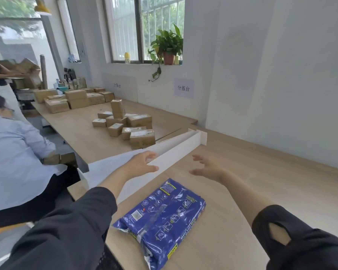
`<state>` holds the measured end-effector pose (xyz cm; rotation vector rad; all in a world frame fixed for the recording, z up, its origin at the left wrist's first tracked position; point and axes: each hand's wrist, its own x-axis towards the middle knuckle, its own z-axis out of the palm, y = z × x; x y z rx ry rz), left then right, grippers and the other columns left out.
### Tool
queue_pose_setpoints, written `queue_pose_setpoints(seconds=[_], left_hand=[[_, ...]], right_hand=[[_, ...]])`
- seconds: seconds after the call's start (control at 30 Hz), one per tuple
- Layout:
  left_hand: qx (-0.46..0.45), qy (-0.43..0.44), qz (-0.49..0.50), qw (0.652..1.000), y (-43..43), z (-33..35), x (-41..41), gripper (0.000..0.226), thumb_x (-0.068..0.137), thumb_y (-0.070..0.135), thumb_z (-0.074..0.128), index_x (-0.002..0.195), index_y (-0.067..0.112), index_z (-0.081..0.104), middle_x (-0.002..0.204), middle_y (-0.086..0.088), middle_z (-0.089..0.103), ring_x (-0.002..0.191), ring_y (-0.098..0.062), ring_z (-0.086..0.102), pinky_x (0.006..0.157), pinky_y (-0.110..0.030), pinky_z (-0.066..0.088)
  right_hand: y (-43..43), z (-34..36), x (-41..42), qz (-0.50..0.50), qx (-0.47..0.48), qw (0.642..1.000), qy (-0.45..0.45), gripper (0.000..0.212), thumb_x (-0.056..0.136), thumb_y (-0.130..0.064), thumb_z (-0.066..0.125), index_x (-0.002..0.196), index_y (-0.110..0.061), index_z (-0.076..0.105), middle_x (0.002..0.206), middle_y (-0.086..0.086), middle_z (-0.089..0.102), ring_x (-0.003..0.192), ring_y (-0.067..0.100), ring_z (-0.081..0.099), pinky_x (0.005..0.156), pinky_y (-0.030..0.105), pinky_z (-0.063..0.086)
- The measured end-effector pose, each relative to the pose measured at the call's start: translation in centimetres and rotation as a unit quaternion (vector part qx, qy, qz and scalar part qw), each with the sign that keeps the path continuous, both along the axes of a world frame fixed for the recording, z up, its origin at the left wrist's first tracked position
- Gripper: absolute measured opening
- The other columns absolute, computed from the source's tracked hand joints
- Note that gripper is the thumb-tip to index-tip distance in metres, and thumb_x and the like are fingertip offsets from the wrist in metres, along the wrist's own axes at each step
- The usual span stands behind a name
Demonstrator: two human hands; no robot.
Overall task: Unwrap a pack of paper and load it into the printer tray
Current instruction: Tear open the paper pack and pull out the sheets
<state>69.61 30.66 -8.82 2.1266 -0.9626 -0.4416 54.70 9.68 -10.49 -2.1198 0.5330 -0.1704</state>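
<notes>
1. Here the pack of paper lies flat on the wooden table, close to the person, still in its blue plastic wrap; the near end looks already torn a little.
2. The left hand is open with fingers spread, holding nothing, at the top edge of the white divider; I cannot tell if it touches.
3. The right hand hovers open above the table, beyond the pack, also empty.
4. I think the pack is heavy and stiff as a block, but the wrap is thin and slippery, so it is better to pull at the torn near end.
5. No printer tray is visible. Cardboard boxes stand well apart on the next table, and a seated person is at the left.
</notes>
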Motion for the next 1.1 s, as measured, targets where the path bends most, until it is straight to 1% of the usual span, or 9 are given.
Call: queue_pose_setpoints(seconds=[0.1, 0.27, 0.43, 0.53, 0.63, 0.73, 0.8, 0.93, 1.1], left_hand=[[0.015, 0.026, -0.001, 1.0, 0.1, -1.7, 2.6, 0.06, 0.081, 0.024, 0.068, 0.134, 0.018, 0.041, 0.144, -0.003, 0.044, 0.134, -0.018, 0.037, 0.097, -0.022, 0.029], [0.032, 0.035, -0.023, 0.999, -0.8, -3.9, 7.4, 0.06, 0.08, 0.027, 0.068, 0.134, 0.02, 0.041, 0.143, -0.002, 0.044, 0.133, -0.018, 0.038, 0.097, -0.022, 0.031], [0.04, 0.046, -0.088, 0.994, -3.0, -5.6, 12.1, 0.06, 0.08, 0.022, 0.068, 0.133, 0.018, 0.041, 0.144, -0.005, 0.044, 0.135, -0.021, 0.037, 0.109, -0.035, 0.033], [0.055, 0.058, -0.144, 0.986, -4.1, -7.1, 14.2, 0.059, 0.081, 0.019, 0.066, 0.134, 0.018, 0.04, 0.143, -0.004, 0.043, 0.136, -0.02, 0.034, 0.102, -0.027, 0.033], [0.072, 0.066, -0.191, 0.977, -4.7, -8.8, 15.6, 0.056, 0.082, 0.017, 0.064, 0.133, 0.016, 0.04, 0.142, -0.002, 0.043, 0.134, -0.018, 0.035, 0.093, -0.021, 0.031], [0.1, 0.063, -0.225, 0.967, -5.1, -10.8, 16.1, 0.059, 0.081, 0.019, 0.065, 0.134, 0.017, 0.04, 0.143, -0.003, 0.043, 0.131, -0.019, 0.039, 0.096, -0.024, 0.034], [0.115, 0.068, -0.254, 0.958, -5.2, -12.4, 16.1, 0.06, 0.08, 0.017, 0.066, 0.134, 0.015, 0.04, 0.143, -0.005, 0.044, 0.131, -0.018, 0.04, 0.097, -0.022, 0.032], [0.156, 0.077, -0.313, 0.934, -5.2, -16.0, 15.5, 0.061, 0.082, 0.018, 0.064, 0.136, 0.015, 0.037, 0.145, -0.004, 0.041, 0.132, -0.016, 0.038, 0.098, -0.02, 0.033], [0.205, 0.064, -0.344, 0.914, -5.0, -20.0, 15.1, 0.061, 0.084, 0.021, 0.062, 0.138, 0.015, 0.034, 0.148, -0.003, 0.036, 0.135, -0.015, 0.035, 0.103, -0.022, 0.031]], right_hand=[[0.1, -1.1, 2.5, 0.001, -0.001, 1.0, 0.016, 0.07, 0.081, -0.022, 0.071, 0.139, -0.019, 0.033, 0.143, 0.002, 0.041, 0.133, 0.019, 0.036, 0.101, 0.026, 0.03], [0.1, -2.3, 5.7, -0.027, -0.012, 0.999, 0.034, 0.069, 0.08, -0.024, 0.071, 0.138, -0.019, 0.034, 0.141, 0.001, 0.043, 0.133, 0.02, 0.036, 0.111, 0.037, 0.031], [0.7, -4.1, 7.7, -0.087, -0.044, 0.994, 0.055, 0.067, 0.078, -0.029, 0.071, 0.136, -0.019, 0.039, 0.138, -0.001, 0.048, 0.131, 0.018, 0.041, 0.111, 0.037, 0.034], [1.7, -5.1, 8.7, -0.14, -0.052, 0.986, 0.074, 0.065, 0.078, -0.028, 0.071, 0.135, -0.019, 0.04, 0.137, 0.0, 0.05, 0.129, 0.019, 0.043, 0.111, 0.039, 0.035], [3.2, -6.5, 9.5, -0.173, -0.028, 0.98, 0.096, 0.064, 0.08, -0.023, 0.07, 0.135, -0.016, 0.039, 0.137, 0.003, 0.048, 0.128, 0.02, 0.042, 0.107, 0.034, 0.036], [4.6, -8.0, 9.6, -0.202, -0.005, 0.972, 0.116, 0.064, 0.081, -0.02, 0.07, 0.136, -0.013, 0.039, 0.139, 0.006, 0.048, 0.127, 0.021, 0.043, 0.104, 0.034, 0.037], [5.4, -9.1, 9.3, -0.222, 0.011, 0.966, 0.133, 0.064, 0.081, -0.02, 0.07, 0.137, -0.013, 0.039, 0.14, 0.006, 0.047, 0.127, 0.022, 0.043, 0.103, 0.033, 0.038], [6.5, -11.5, 8.8, -0.254, 0.046, 0.954, 0.155, 0.064, 0.081, -0.02, 0.069, 0.137, -0.014, 0.039, 0.141, 0.006, 0.046, 0.129, 0.021, 0.043, 0.094, 0.025, 0.037], [7.1, -15.2, 8.6, -0.261, 0.066, 0.943, 0.193, 0.063, 0.082, -0.021, 0.068, 0.137, -0.014, 0.039, 0.141, 0.005, 0.044, 0.129, 0.019, 0.043, 0.101, 0.028, 0.037]])
